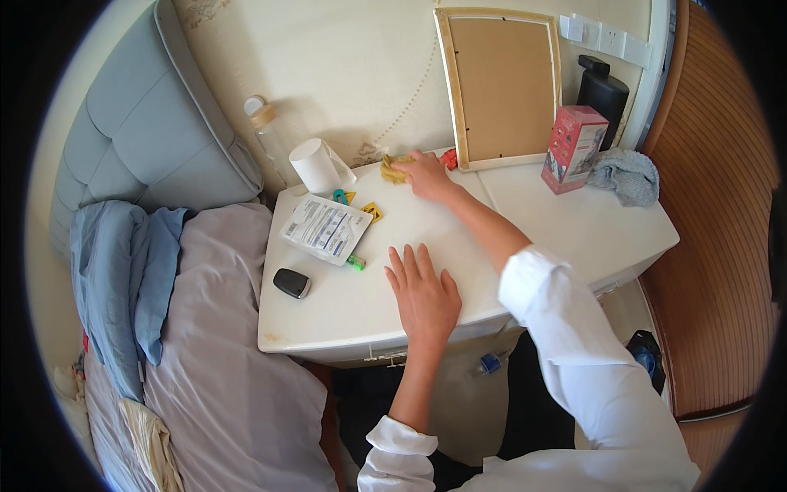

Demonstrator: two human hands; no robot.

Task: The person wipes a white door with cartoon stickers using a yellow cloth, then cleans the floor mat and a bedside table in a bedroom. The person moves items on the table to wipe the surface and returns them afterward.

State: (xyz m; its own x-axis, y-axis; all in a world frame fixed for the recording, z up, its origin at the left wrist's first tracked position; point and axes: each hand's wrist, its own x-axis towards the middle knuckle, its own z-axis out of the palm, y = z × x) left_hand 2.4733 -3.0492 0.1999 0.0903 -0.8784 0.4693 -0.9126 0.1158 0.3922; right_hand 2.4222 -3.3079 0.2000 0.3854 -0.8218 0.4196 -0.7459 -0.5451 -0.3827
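My right hand (427, 176) reaches to the back of the white cabinet top (455, 221), its fingers on a crumpled yellow cloth (393, 169) near the wall. Just right of that hand a small red item (450, 159) lies partly hidden beside a framed board. My left hand (425, 300) rests palm down near the front edge, fingers spread, holding nothing. To its left are a white printed pouch (327, 229), a green lighter (356, 262) and a black car key fob (291, 283). Yellow pieces (372, 212) and a teal item (340, 197) lie behind the pouch.
A toilet paper roll (316, 166) and a glass bottle (270, 135) stand back left. The framed board (504, 92) leans on the wall. A red box (575, 149), black pump bottle (602, 95) and grey cloth (626, 177) stand right. A bed (240, 369) adjoins the left side.
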